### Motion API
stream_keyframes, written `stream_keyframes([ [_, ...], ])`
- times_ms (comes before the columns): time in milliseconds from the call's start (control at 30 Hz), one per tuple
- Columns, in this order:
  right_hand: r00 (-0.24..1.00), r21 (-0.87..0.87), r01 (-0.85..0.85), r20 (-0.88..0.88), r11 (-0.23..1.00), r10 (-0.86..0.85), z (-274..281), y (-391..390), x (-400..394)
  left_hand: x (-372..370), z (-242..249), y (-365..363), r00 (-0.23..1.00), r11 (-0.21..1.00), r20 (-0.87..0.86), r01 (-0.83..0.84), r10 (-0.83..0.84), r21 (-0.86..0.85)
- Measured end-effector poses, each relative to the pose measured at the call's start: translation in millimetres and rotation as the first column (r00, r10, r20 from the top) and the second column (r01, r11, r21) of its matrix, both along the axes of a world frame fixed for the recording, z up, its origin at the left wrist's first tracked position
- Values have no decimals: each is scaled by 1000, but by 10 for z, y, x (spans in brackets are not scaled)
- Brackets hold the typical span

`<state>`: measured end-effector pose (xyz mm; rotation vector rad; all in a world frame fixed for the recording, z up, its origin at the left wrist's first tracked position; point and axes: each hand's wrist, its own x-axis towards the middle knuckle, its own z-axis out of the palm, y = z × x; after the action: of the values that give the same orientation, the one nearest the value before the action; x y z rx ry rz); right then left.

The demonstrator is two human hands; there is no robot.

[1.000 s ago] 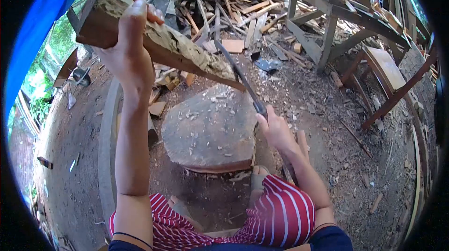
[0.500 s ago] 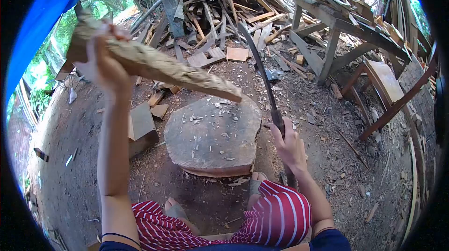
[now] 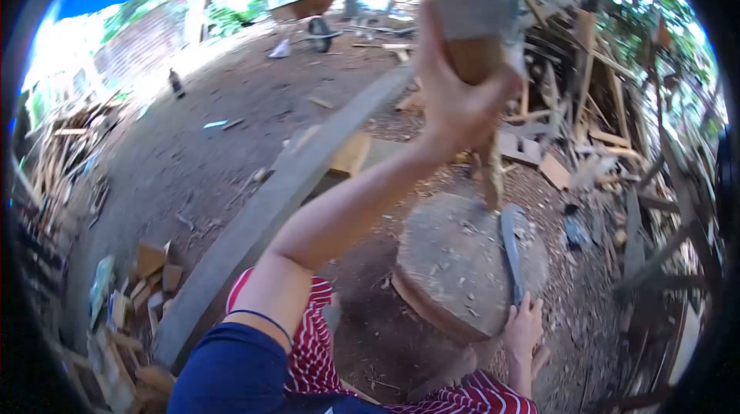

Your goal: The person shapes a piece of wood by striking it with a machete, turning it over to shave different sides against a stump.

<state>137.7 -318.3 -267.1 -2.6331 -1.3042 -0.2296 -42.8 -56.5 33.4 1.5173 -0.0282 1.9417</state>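
Gripping the upper end of a rough piece of wood (image 3: 472, 52), the left hand (image 3: 455, 98) is closed tight around it, fingers wrapped over the thick top while the thin lower end points down and touches, or nearly touches, the far part of the round chopping block (image 3: 451, 267). The right hand (image 3: 524, 329) is closed on the handle of a long machete (image 3: 511, 248), whose blade lies flat across the right side of the block, near the foot of the wood. To do this step well, the wood should stand firmly planted on the block before any cut, with the holding hand kept at the very top, well apart from where the edge lands. Strokes are best aimed downward and away from the body, shaving along the grain near the lower tip, so that the block takes the blade if it slips. A steady wrist matters more than force; the wood looks crumbly on its surface and may flake unevenly. Beyond the block a long grey beam (image 3: 285, 190) runs across the dirt, and scrap wood (image 3: 593, 106) is heaped to the right, with a wheelbarrow (image 3: 308, 13) farther off.
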Motion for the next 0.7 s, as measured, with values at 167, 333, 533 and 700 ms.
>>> stream_keyframes([
  [167, 996, -32, -23, 88, 999, 26, 7, 176, 119, -89, 158, 48, 999, 1000, 36, 6, -7, 31],
  [333, 1000, -97, -11, 24, 995, 14, 77, 173, 102, -12, 236, 129, 996, 986, 89, -21, 7, 166],
  [533, 997, -57, -79, -8, 995, 78, 91, 159, 91, -60, 240, -126, 994, 993, 82, 57, -66, 104],
  [700, 996, 42, -20, -89, 999, 24, -75, 157, 120, -113, 213, -57, 985, 980, 164, 25, -58, 196],
])
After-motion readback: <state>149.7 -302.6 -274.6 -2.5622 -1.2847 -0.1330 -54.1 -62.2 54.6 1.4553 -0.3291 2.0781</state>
